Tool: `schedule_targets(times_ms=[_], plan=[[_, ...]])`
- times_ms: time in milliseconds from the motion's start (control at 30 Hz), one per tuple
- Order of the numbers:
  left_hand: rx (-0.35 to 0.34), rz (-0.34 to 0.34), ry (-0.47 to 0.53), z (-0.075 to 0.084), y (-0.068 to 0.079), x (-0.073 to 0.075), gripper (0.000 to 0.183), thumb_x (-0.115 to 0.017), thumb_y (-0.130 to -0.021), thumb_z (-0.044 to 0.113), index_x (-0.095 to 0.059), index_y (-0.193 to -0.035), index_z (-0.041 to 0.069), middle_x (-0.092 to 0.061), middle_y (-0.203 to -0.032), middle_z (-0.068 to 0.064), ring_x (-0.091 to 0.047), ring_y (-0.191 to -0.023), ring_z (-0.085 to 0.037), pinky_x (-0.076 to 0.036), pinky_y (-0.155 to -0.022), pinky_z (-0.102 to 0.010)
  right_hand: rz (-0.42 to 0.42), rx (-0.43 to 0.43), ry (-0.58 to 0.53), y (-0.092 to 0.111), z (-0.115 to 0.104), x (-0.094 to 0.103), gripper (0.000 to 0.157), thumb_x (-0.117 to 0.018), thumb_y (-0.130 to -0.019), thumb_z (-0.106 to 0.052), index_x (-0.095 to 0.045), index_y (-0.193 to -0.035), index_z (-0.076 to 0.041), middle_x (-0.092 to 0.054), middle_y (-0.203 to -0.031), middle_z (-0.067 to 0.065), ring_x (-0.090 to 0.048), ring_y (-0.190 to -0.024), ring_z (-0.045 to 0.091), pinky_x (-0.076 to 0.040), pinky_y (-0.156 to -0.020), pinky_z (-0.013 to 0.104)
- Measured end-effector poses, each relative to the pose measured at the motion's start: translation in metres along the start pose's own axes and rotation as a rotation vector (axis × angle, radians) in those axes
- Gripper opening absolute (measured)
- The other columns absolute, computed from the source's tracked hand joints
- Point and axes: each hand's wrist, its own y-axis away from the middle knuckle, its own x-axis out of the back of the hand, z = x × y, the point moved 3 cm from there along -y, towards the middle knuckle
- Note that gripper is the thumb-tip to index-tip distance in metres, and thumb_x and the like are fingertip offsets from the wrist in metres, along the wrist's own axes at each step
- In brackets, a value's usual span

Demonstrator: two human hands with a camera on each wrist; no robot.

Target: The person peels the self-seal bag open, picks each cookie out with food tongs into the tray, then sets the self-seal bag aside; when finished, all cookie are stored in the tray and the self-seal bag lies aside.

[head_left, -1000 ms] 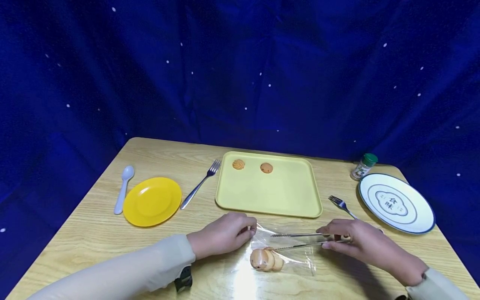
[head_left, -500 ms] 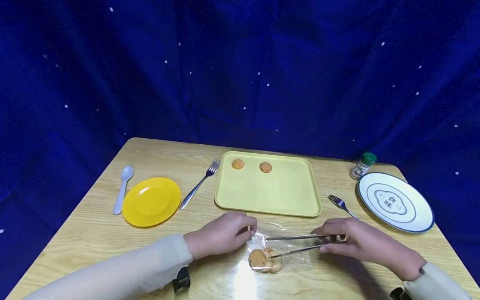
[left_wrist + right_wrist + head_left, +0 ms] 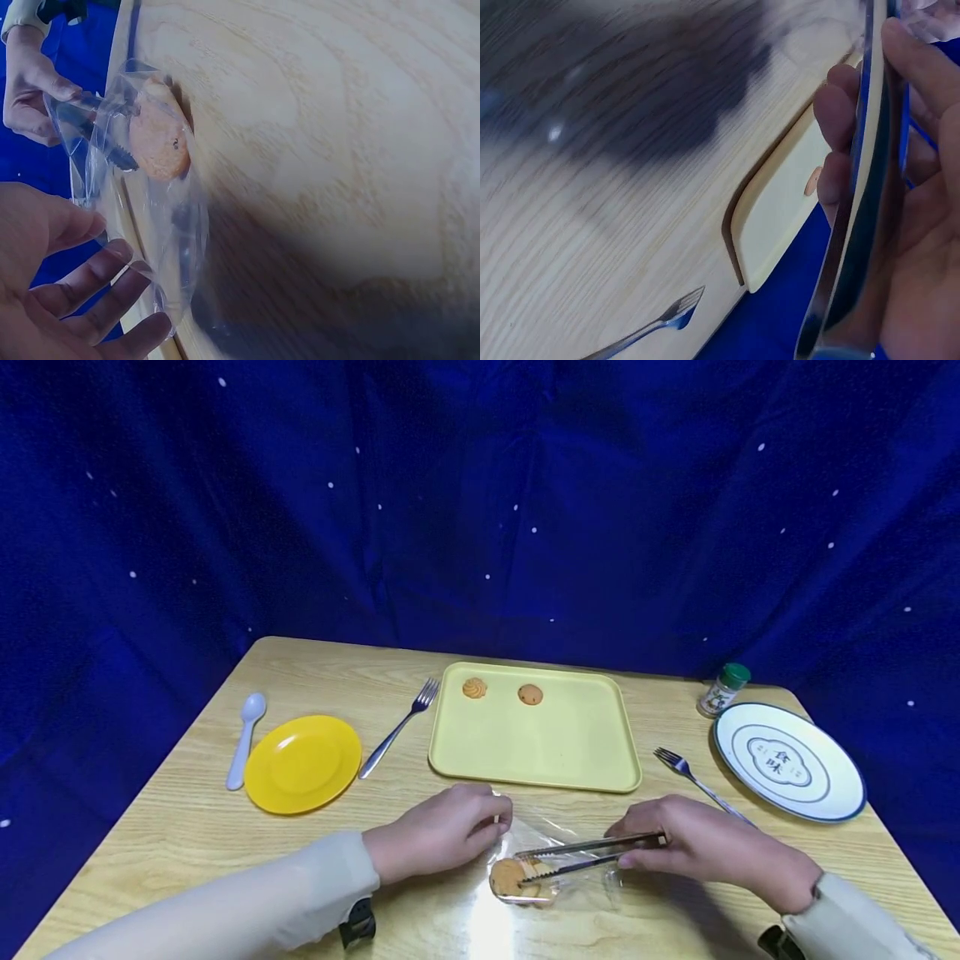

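Observation:
My left hand [image 3: 446, 831] pinches the edge of a clear plastic bag [image 3: 592, 893] low over the table, thumb against fingers. Several round cookies [image 3: 507, 877] overlap inside the bag; one with dark specks, a cookie [image 3: 157, 139], shows large in the left wrist view. Metal tongs [image 3: 592, 844] are held in my right hand [image 3: 697, 843], thumb on one arm and fingers on the other. Their toothed tips reach into the bag, one on each side of the cookies, right at the speckled one. Part of the cookie pile is hidden behind the tongs.
Beyond the bag lies a pale yellow tray [image 3: 540, 743] bearing a swirled cookie [image 3: 474, 687] and a round cookie [image 3: 530, 694]. Left are a yellow plate [image 3: 303, 768], spoon [image 3: 243, 743] and fork [image 3: 397, 731]. Right are another fork [image 3: 697, 781], a white plate [image 3: 825, 768] and a green-capped shaker [image 3: 723, 689].
My right hand has moved left, pushing the tongs deeper into the bag, and their tips have drawn closer together around the cookies. The left hand has stayed nearly still.

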Motion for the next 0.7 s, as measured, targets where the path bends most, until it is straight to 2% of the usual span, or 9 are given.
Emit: schedule_targets(times_ms=[233, 400, 700], plan=[[0.015, -0.01, 0.017, -0.003, 0.0, 0.0, 0.01, -0.055, -0.098, 0.022, -0.062, -0.091, 0.02, -0.054, -0.081, 0.009, -0.048, -0.072, -0.003, -0.041, -0.064, -0.017, 0.019, 0.006, -0.007, -0.004, 0.0, 0.0, 0.019, -0.066, -0.092, -0.029, -0.07, -0.109, -0.023, -0.071, -0.1, -0.01, -0.063, -0.086, -0.003, -0.049, -0.071, 0.013], [0.006, -0.004, 0.033, -0.005, 0.0, -0.003, 0.009, -0.056, -0.097, 0.021, -0.062, -0.091, 0.019, -0.055, -0.081, 0.008, -0.048, -0.071, -0.004, -0.042, -0.064, -0.017, 0.023, -0.049, -0.006, -0.003, 0.002, -0.001, 0.019, -0.064, -0.092, -0.031, -0.07, -0.108, -0.022, -0.072, -0.099, -0.01, -0.064, -0.087, -0.001, -0.051, -0.071, 0.017], [0.011, -0.002, 0.042, -0.011, -0.003, -0.006, 0.007, -0.056, -0.097, 0.021, -0.062, -0.093, 0.021, -0.057, -0.082, 0.009, -0.05, -0.072, -0.002, -0.045, -0.066, -0.017, 0.066, -0.133, 0.076, 0.001, 0.009, 0.004, 0.019, -0.065, -0.091, -0.033, -0.07, -0.106, -0.024, -0.072, -0.099, -0.013, -0.065, -0.09, -0.001, -0.053, -0.074, 0.021]])
